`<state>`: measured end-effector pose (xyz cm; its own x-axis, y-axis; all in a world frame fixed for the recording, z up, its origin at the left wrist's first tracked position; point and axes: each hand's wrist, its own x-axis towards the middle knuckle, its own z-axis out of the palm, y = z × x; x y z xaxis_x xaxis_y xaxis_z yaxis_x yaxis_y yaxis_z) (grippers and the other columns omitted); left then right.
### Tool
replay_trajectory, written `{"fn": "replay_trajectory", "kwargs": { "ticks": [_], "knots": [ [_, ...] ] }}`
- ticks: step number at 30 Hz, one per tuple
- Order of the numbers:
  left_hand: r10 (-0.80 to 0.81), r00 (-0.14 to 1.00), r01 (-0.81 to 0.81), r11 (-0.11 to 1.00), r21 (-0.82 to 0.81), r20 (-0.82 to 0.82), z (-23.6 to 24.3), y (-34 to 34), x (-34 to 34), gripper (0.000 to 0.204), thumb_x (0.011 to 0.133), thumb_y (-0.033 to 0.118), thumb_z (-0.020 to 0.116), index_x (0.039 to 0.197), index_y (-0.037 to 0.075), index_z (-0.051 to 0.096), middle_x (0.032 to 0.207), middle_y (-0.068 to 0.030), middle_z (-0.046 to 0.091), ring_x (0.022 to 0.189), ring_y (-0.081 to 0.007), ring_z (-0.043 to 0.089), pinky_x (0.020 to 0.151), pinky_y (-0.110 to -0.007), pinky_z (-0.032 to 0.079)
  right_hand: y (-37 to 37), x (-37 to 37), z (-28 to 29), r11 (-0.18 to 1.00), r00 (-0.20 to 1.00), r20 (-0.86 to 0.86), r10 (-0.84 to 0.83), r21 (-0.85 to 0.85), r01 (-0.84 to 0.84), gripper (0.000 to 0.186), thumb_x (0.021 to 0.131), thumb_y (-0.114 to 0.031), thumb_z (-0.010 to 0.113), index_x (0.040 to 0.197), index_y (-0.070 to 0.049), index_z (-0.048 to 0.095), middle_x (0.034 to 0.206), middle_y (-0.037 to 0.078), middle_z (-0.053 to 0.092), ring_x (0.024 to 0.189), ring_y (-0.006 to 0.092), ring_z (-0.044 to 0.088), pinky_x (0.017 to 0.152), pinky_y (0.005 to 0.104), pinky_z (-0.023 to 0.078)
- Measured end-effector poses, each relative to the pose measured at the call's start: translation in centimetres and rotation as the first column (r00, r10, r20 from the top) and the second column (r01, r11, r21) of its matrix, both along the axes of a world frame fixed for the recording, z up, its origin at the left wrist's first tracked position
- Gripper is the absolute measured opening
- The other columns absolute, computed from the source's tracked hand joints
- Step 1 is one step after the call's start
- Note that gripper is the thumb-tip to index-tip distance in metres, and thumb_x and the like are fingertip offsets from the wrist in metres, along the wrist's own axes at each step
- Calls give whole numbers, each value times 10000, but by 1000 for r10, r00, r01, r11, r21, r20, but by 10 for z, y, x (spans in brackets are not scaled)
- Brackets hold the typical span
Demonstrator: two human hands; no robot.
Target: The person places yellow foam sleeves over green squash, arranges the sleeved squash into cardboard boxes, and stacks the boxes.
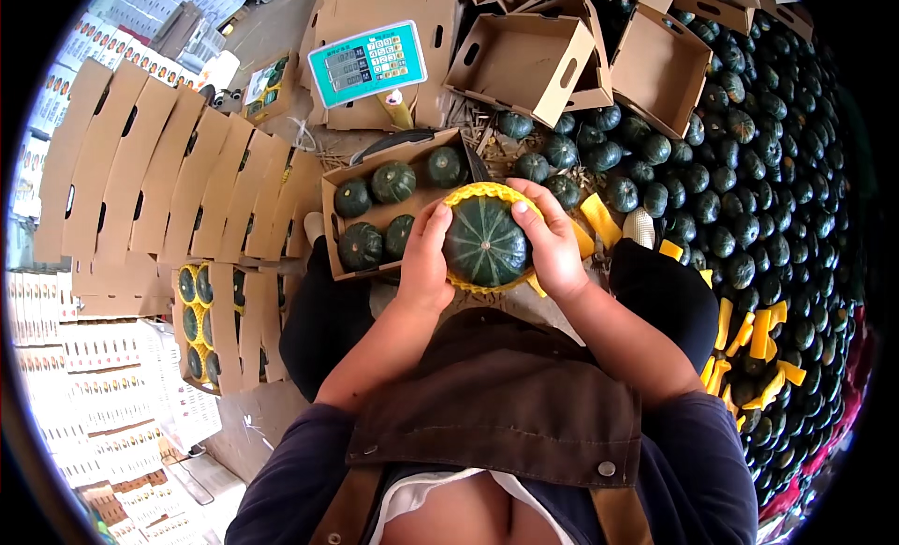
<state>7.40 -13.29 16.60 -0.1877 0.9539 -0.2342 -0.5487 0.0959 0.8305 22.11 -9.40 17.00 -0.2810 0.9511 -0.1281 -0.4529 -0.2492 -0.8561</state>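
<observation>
A dark green striped squash [485, 241] sits in a yellow foam net sleeve [479, 191] between my two hands. My left hand [426, 259] grips it from the left, thumb up along the netting. My right hand [552, 241] holds the other side, with the thumb pressed on the upper right of the sleeve. Just beyond my hands, a cardboard box [333, 176] on a scale holds several squashes [392, 182] without netting. Loose yellow sleeves [601, 219] lie to the right of my right hand.
A turquoise scale display [368, 64] stands beyond the box. Open cardboard boxes [520, 63] lie at the back. A large heap of squashes [740, 170] fills the right side. Upright rows of cartons [140, 166] line the left, beside white cartons [84, 386].
</observation>
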Motion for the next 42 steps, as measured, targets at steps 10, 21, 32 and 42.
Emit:
{"fn": "replay_trajectory", "kwargs": {
  "ticks": [10,21,32,42],
  "knots": [
    [-213,948,219,976,-1,237,-7,3,-5,359,871,188,549,1177,31,446,1115,-74,543,1019,-173,533,892,-334,438,16,6,-24,967,986,-143,87,-225,-118,336,941,-293,419,1113,-25,530,1057,90,590,961,165,562,867,308,442],
    [-196,937,224,972,-67,288,-45,-7,-20,564,800,187,670,1246,45,356,1177,-84,483,1089,-201,482,931,-377,417,16,7,-45,983,804,569,171,-42,-179,597,889,-443,491,1273,2,385,1145,194,529,1077,251,497,920,323,381],
    [-123,811,-42,962,-268,-572,-99,18,-64,477,826,362,609,1119,-9,544,1011,-175,598,936,-248,567,857,-329,419,49,-50,-87,980,505,855,123,-25,-196,776,760,-544,599,1245,21,379,1131,269,533,1071,362,527,896,381,411],
    [-255,766,-93,864,-495,-589,-149,82,-85,533,816,331,625,1181,8,411,1082,-172,528,983,-242,517,845,-329,408,65,-52,-117,856,259,855,449,-330,-398,678,757,-505,602,1179,0,441,1056,245,583,995,366,566,861,391,433]
  ]
}}
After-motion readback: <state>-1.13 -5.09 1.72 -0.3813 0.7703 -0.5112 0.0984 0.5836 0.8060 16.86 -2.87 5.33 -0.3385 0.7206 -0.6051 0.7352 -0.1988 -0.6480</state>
